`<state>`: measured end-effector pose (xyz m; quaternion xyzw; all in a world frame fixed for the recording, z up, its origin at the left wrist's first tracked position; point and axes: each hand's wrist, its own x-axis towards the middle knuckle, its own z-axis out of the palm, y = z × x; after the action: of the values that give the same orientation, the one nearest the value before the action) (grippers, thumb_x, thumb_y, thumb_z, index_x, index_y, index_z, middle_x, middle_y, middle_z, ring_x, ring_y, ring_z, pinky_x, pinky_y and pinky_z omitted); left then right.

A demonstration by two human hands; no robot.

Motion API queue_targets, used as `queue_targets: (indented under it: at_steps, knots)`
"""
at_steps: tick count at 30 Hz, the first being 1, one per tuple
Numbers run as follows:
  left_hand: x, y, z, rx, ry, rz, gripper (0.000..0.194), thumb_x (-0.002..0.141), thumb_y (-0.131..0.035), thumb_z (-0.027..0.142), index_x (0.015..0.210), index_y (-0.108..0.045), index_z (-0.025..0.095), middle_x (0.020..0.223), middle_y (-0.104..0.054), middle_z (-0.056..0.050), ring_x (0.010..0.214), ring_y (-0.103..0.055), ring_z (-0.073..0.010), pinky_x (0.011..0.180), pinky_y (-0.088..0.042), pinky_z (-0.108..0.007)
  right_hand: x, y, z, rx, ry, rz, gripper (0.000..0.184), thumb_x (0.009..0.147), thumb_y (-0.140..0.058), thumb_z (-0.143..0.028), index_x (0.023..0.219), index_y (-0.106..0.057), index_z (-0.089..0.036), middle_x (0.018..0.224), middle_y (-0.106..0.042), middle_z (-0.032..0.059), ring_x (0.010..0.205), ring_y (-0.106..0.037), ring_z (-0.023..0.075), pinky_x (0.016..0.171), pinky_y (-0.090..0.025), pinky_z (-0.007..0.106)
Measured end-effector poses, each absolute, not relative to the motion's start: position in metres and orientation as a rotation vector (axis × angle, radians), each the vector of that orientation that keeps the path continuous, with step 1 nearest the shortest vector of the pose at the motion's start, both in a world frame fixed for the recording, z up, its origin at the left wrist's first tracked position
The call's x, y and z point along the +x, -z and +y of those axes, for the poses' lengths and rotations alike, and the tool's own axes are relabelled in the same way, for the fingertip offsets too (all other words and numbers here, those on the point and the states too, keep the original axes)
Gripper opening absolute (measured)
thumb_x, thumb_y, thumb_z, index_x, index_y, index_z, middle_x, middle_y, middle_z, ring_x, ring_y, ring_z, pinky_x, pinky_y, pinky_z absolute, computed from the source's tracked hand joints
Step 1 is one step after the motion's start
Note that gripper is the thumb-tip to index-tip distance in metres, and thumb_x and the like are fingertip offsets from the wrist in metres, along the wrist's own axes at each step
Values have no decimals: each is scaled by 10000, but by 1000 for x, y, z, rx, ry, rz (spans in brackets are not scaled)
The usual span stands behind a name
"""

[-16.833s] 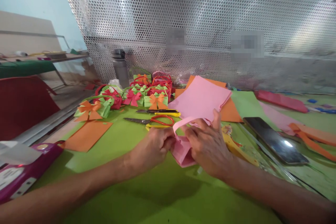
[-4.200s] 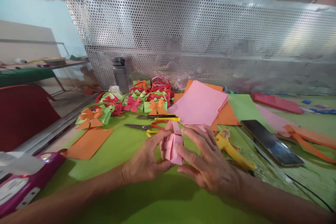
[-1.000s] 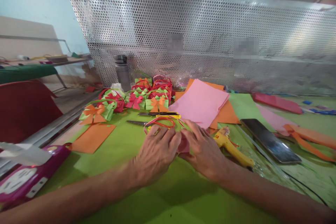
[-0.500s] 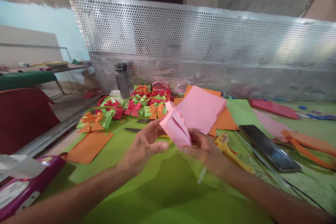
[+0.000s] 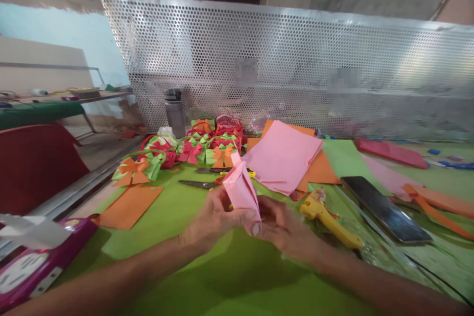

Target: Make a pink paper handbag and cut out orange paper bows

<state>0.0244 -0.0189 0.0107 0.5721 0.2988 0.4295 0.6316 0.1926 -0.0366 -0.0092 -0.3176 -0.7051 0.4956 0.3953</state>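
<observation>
Between both hands, above the green tabletop, is a folded pink paper bag (image 5: 241,188), tilted with its flaps toward the top. My left hand (image 5: 220,217) grips its lower left side, thumb across the front. My right hand (image 5: 279,222) pinches the lower right corner with its thumb; the fingers behind are partly hidden. Just beyond the bag lie scissors (image 5: 198,184) and a yellow-handled cutter (image 5: 252,174), both partly covered. A stack of pink paper sheets (image 5: 283,155) rests on orange sheets (image 5: 326,170) behind my right hand.
Small paper bags with bows (image 5: 190,150) cluster at the back left, near a grey bottle (image 5: 175,113). An orange paper piece (image 5: 129,206) and a purple power strip (image 5: 35,261) lie left. A yellow glue gun (image 5: 333,219) and a phone (image 5: 385,210) lie right. A perforated metal panel (image 5: 296,49) stands behind.
The pink paper bag has moved down and stands more upright. My left hand, previously with its thumb off the front, has closed onto the bag. My right hand has shifted slightly lower.
</observation>
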Motion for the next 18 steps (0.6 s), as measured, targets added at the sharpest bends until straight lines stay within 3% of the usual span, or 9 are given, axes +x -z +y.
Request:
queue_targets:
  at_steps: [5,11,15,18]
  knots:
    - [22,-10,-17,1337,-991,671,232,622,-739,251,747,-591,122,704,-625,-24,638,-562,-144,666,-473,-302,194,8,-37,-882,-1142,-1875,444,762,-633,-401,1145,-541,-195,963,-654,49,844,-607,212,681,-486,306]
    - [24,-15,-18,1327,-1011,585,481,631,-734,262,1051,-530,147,817,-614,-28,640,-538,-116,580,-452,-235,193,7,-39,-913,-1059,-1942,359,762,-648,-347,1098,-583,-238,955,-643,36,842,-583,203,725,-463,306]
    - [26,-20,-24,1402,-1020,675,470,675,-693,309,1077,-512,147,703,-558,13,542,-462,-81,468,-381,-186,192,9,-41,-935,-1033,-1934,359,759,-653,-339,1096,-577,-241,983,-636,36,877,-569,214,762,-453,331]
    - [29,-23,-28,1462,-1034,751,469,702,-658,289,1117,-487,155,773,-570,0,581,-482,-94,475,-386,-188,193,9,-42,-992,-990,-1941,379,755,-654,-364,1101,-580,-229,963,-647,48,862,-585,221,747,-464,332]
